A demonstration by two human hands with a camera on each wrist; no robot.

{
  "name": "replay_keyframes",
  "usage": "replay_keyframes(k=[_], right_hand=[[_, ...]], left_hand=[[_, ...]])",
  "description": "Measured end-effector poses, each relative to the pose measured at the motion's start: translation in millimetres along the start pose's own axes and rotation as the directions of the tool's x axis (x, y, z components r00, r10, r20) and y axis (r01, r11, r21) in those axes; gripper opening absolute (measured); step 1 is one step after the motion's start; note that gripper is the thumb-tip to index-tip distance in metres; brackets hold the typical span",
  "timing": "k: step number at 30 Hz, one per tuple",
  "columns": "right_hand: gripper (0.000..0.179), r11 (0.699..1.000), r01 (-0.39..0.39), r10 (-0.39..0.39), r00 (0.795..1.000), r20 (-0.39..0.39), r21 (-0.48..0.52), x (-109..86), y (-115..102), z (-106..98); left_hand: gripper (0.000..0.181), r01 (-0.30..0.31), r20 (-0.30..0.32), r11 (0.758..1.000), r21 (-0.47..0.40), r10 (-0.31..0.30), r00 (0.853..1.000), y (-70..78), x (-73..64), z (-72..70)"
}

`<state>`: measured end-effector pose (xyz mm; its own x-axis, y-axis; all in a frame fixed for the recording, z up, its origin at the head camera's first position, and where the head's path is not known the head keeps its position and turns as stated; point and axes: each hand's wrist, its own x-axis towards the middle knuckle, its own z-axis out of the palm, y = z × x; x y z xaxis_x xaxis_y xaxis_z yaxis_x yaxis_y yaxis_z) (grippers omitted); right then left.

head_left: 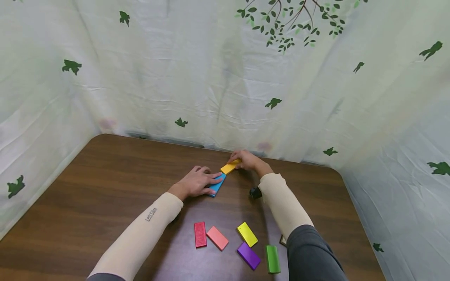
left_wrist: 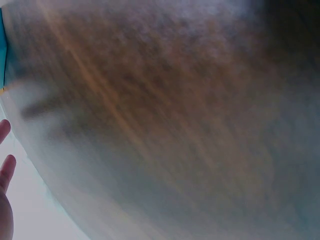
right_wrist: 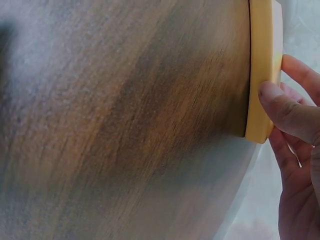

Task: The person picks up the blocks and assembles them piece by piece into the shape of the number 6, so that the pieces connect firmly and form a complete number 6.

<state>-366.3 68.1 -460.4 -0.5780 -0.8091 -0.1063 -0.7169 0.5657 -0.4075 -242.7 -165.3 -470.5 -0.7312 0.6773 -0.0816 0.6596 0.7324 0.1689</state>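
Observation:
An orange-yellow block [head_left: 229, 167] lies near the back of the wooden table, its near end meeting the top end of a blue block [head_left: 218, 185]. My right hand [head_left: 247, 160] pinches the orange-yellow block at its far end; in the right wrist view the thumb [right_wrist: 287, 110] presses its side. My left hand [head_left: 197, 182] rests on the blue block, fingers stretched across its upper part and thumb across the lower. Only a sliver of the blue block [left_wrist: 2, 47] and two raised fingertips show in the left wrist view.
Nearer on the table [head_left: 116, 187] lie a red block [head_left: 200, 234], a pink block [head_left: 218, 238], a yellow block [head_left: 247, 234], a purple block [head_left: 249, 255] and a green block [head_left: 272, 259]. Another piece [head_left: 283, 240] is partly hidden by the right sleeve. A leaf-patterned curtain [head_left: 211, 78] borders the table.

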Motion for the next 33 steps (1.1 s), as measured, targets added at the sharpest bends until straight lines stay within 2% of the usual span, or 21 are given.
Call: replay_keyframes(k=[11, 17, 25, 33], right_hand=[[0.027, 1.000, 0.012, -0.012, 1.000, -0.006, -0.019, -4.1, 4.1, -0.8], [0.032, 1.000, -0.008, 0.008, 1.000, -0.009, 0.019, -7.1, 2.8, 0.4], [0.042, 0.998, -0.028, 0.033, 0.995, -0.099, 0.048, -17.7, -2.9, -5.5], [0.042, 0.995, -0.067, 0.076, 0.989, -0.124, 0.077, -33.7, -13.5, -9.6]], left_hand=[[0.059, -0.001, 0.019, 1.000, 0.008, 0.001, 1.000, 2.2, 3.4, -1.8], [0.058, 0.000, 0.027, 1.000, 0.003, 0.000, 1.000, 4.1, 3.3, -2.4], [0.059, 0.013, 0.033, 1.000, 0.014, -0.014, 0.999, 4.5, 3.8, -2.6], [0.060, 0.032, 0.037, 0.999, -0.006, -0.032, 0.999, 2.7, 3.2, -1.2]])
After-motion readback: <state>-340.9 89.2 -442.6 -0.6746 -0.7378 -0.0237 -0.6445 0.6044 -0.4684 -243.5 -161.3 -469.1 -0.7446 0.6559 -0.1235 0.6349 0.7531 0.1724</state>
